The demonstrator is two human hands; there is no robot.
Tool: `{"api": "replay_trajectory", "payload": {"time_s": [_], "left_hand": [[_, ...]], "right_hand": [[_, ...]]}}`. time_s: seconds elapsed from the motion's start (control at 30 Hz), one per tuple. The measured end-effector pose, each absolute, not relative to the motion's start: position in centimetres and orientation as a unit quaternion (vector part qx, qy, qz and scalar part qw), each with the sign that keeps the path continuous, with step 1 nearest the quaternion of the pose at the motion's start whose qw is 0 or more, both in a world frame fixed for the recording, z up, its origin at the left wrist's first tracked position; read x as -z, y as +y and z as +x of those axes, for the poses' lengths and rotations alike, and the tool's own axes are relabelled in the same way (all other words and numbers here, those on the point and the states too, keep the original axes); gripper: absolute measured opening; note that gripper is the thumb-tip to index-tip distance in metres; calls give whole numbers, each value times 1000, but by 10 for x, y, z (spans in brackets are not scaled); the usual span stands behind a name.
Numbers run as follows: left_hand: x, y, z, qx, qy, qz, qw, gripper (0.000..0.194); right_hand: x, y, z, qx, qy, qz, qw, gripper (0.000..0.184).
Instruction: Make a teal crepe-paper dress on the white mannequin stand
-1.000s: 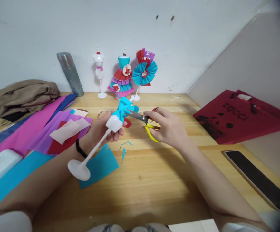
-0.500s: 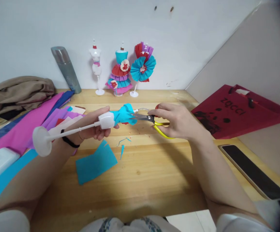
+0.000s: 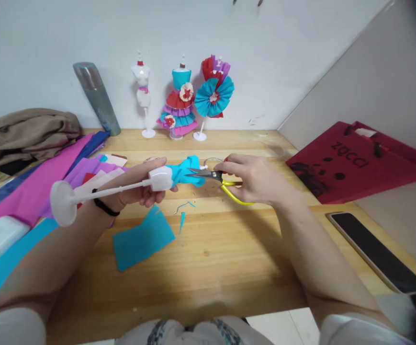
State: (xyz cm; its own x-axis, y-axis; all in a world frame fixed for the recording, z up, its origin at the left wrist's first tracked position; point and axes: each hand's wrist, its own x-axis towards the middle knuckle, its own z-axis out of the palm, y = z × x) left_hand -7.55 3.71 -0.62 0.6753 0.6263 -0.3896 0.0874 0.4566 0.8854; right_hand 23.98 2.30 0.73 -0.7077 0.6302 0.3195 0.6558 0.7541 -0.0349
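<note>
My left hand (image 3: 150, 184) is closed around a small white dress-form mannequin (image 3: 160, 178), tipped on its side with its round base toward my left forearm. Blue crepe paper (image 3: 184, 171) wraps the mannequin's upper body. My right hand (image 3: 252, 176) grips yellow-handled scissors (image 3: 233, 187), whose dark blades lie against the blue paper. On the table below rests a blue paper piece (image 3: 143, 239) with a notch in its upper edge. Beside it are a thin blue scrap (image 3: 182, 222) and a small bent strip.
Three mannequins stand along the wall: a mostly bare one (image 3: 142, 91) and two in paper dresses (image 3: 179, 100). A flask (image 3: 100, 98), brown cloth (image 3: 28, 136) and coloured papers (image 3: 50, 177) lie left. At right are a red bag (image 3: 358, 163) and a phone (image 3: 376, 251).
The scissors have shifted left, so their blades reach further over the blue paper. The mannequin has moved slightly right in the view. Both hands keep their hold.
</note>
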Motion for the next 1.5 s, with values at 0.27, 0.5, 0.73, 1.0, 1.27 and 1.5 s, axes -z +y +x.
{"api": "replay_trajectory", "payload": {"time_s": [0.27, 0.5, 0.73, 1.0, 1.27, 1.5], "left_hand": [[11, 43, -78, -169, 400, 491, 756, 66], [-9, 37, -80, -197, 441, 492, 724, 65], [-13, 42, -86, -191, 442, 499, 720, 68], [-2, 54, -100, -172, 387, 516, 744, 69], [2, 56, -105, -165, 376, 494, 767, 71], [6, 61, -109, -139, 373, 492, 774, 72]], "right_hand": [[-13, 22, 232, 16, -923, -360, 137, 33], [-21, 27, 223, 2, -915, -385, 119, 38], [-37, 32, 210, 9, -922, -380, 74, 36], [-36, 39, 200, 2, -931, -347, 114, 40], [-32, 42, 205, 2, -930, -348, 117, 36], [-29, 43, 207, 6, -934, -342, 105, 37]]}}
